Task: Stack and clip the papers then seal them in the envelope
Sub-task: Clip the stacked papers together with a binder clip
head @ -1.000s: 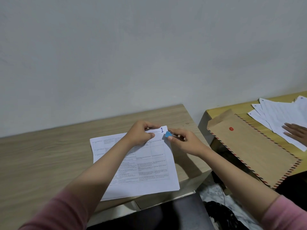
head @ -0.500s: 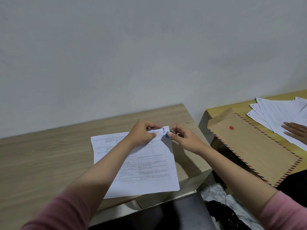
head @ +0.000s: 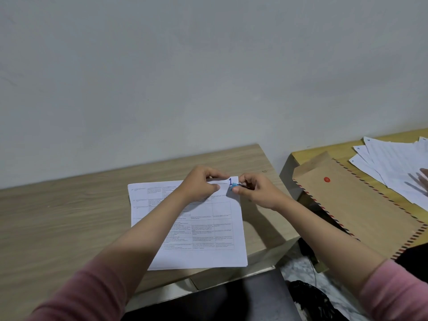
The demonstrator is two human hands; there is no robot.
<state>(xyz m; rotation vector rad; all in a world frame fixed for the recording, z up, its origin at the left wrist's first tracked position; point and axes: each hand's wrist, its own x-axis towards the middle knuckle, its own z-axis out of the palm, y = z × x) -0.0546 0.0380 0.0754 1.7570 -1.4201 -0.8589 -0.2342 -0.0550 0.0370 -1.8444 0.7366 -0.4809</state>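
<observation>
Soft, dim, even indoor light. The right forearm [head: 324,230] throws a soft shadow across the wooden table [head: 58,218]. No glare. Another person's hand [head: 422,179] at the right edge smears with motion blur; the edges bend slightly.

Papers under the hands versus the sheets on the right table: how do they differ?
The papers lie squared in one neat stack; the sheets are fanned out loose. The papers are pinched at the top corner by the left hand and right hand with a blue clip; the sheets show no clip. Both are white printed pages.
</observation>
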